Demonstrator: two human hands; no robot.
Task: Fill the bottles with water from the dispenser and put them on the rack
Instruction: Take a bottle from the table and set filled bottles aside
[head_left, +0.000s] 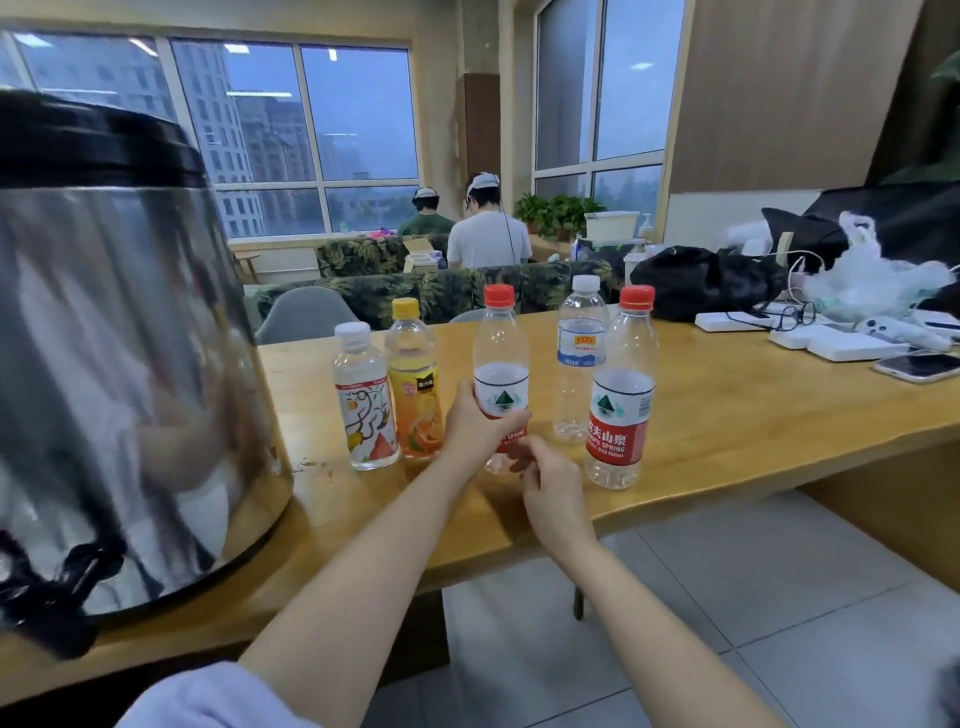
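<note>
I hold a clear, empty-looking red-capped bottle (501, 379) upright at the middle of the wooden tabletop (727, 415). My left grip (470, 421) is clamped around its labelled waist. My right grip (545, 470) sits at the bottle's lower end with curled fingers touching it; I cannot tell whether they are actually closed on it.

Four more bottles stand upright around it. Just to its left are a yellow-capped orange drink bottle (415, 395) and, beside that, a white-capped bottle with a fruit label (366, 410). To its right stand a second red-capped Nongfu Spring bottle (621, 405), nearer the front edge, and a white-capped bottle with a blue label (579, 364) set further back.

A large shiny steel water dispenser (119, 364) fills the left side, its black tap (57, 587) low at the tabletop's front edge.

Far right on the tabletop lie a black bag (701, 280), glasses (779, 317) and a phone (917, 366).
</note>
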